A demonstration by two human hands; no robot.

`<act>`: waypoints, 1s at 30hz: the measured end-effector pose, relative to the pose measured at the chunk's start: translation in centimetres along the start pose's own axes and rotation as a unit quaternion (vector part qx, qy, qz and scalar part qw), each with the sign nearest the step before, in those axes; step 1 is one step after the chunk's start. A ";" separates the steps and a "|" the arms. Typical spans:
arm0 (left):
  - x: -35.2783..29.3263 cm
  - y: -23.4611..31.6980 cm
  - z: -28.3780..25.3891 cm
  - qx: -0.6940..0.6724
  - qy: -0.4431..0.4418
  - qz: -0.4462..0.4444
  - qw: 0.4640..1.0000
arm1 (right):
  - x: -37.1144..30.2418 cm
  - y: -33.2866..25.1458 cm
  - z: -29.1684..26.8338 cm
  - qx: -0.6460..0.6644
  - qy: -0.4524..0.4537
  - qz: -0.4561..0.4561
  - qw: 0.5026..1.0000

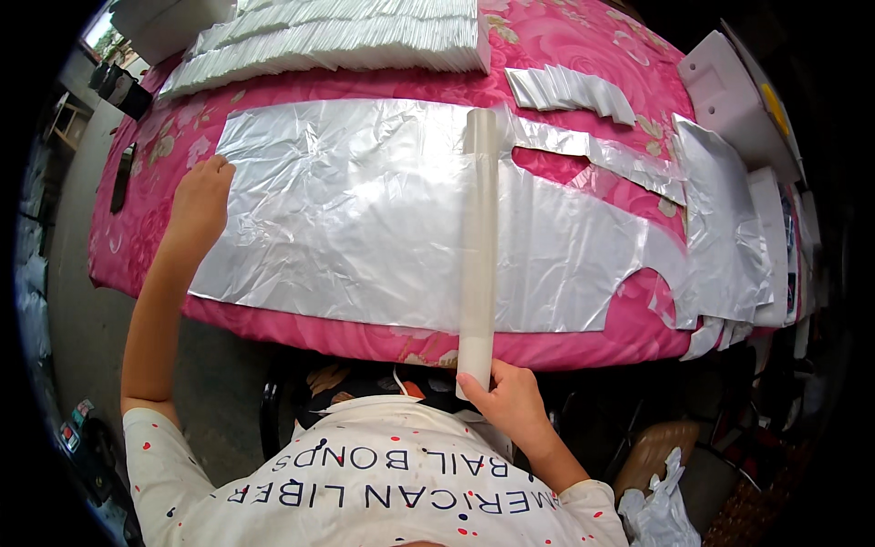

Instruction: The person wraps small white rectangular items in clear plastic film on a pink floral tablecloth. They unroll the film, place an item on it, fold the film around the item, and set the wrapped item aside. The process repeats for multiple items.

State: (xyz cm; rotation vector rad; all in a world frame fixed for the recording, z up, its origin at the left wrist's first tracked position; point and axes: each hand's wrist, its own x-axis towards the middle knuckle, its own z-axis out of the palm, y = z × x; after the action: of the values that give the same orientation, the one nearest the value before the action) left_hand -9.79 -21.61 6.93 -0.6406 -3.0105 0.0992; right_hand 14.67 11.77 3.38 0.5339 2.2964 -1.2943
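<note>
A thin, shiny, see-through plastic sheet (365,219) lies spread over the table, wrinkled on its left part. Toward the right it narrows into strap-like strips with curved cut-outs. My left hand (205,193) is closed at the sheet's left edge, its fingers curled over the corner region. Across the sheet, pointing away from me, lies a long pale tube (478,246). My right hand (512,399) grips its near end, just past the table's front edge, thumb on top.
Large rows of folded white plastic packets (355,41) stand at the back, with a small fanned row (570,91) right of them. More plastic sheets (725,219) hang together at the right edge, by a white foam box (738,91). A dark strip-shaped object (122,179) lies left on the pink flowered cloth (292,328).
</note>
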 end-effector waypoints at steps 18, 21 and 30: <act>-0.7 23.5 8.3 -0.268 0.035 0.223 0.937 | 0.1 0.3 -1.8 -0.007 -0.089 0.014 0.996; -0.9 23.4 8.5 -0.247 0.011 0.215 0.945 | 2.6 -1.0 -3.9 -0.014 -0.079 -0.014 0.997; -0.5 23.6 8.1 -0.226 0.024 0.228 0.947 | 17.3 -5.9 -8.7 0.210 -0.042 -0.049 0.976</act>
State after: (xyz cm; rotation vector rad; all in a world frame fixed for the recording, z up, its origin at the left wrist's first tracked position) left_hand -0.40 -0.70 -2.94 -1.3452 -2.7799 -0.5930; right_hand -4.39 18.43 1.93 0.4938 2.0042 -1.8306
